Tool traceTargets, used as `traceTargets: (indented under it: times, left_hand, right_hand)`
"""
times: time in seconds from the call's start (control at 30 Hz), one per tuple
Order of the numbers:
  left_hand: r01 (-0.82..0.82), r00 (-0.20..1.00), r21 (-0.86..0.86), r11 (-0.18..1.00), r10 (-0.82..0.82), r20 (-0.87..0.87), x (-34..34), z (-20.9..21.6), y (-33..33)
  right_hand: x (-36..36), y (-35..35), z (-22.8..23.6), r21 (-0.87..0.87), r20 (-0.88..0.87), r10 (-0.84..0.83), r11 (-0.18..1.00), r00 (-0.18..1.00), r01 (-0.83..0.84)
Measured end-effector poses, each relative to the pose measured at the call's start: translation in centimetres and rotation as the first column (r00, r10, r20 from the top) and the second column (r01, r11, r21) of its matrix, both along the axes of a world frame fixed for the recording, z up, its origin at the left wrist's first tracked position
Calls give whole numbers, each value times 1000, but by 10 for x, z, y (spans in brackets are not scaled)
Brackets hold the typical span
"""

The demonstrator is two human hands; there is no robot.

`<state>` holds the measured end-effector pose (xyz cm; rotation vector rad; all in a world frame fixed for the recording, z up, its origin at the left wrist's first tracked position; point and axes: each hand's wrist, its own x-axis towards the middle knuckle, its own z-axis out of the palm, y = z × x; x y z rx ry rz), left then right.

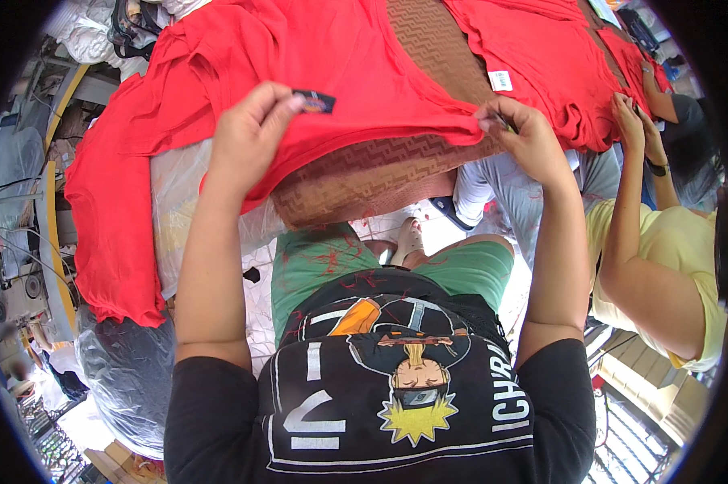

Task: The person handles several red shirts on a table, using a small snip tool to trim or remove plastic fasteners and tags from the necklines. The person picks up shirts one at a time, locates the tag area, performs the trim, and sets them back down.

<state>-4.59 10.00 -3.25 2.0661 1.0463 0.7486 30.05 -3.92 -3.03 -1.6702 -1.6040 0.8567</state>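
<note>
Black shirt (412,379): printed front, nearest the camera.
Green shorts (481,270): below the table edge; loose red threads (332,260) lie on the fabric.
Left hand (255,133): thumb and fingers closed in a pinch on one end of a dark tag (320,102); whether red cloth is also gripped cannot be told.
Right hand (529,137): fingertips pinched together on the edge of the red garment (324,56); a small dark item shows between the fingers, kind unclear.
Red garment position: spread over the table, front edge stretched toward the right hand.
Brown cover (348,181): patterned, beneath the garment.
Second red cloth (541,73): farther right, bearing a white label (499,81).
Co-worker (663,250): yellow top, hands at the second cloth's edge.
</note>
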Motion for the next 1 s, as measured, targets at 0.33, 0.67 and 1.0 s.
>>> traceTargets:
  times: [0.33, 0.67, 1.0]
  left_hand:
    - [288, 953, 425, 858, -302, -36, 97, -21, -62]
    - [348, 927, 544, 764, -366, -80, 153, -52, -62]
    - [807, 567, 119, 579, -815, 122, 3, 13, -44]
  right_hand:
    - [-1, 33, -70, 91, -200, -211, 968, 957, 233]
    - [-8, 27, -43, -133, -102, -399, 913, 911, 385]
    - [-16, 27, -46, -101, -142, -429, 903, 892, 418]
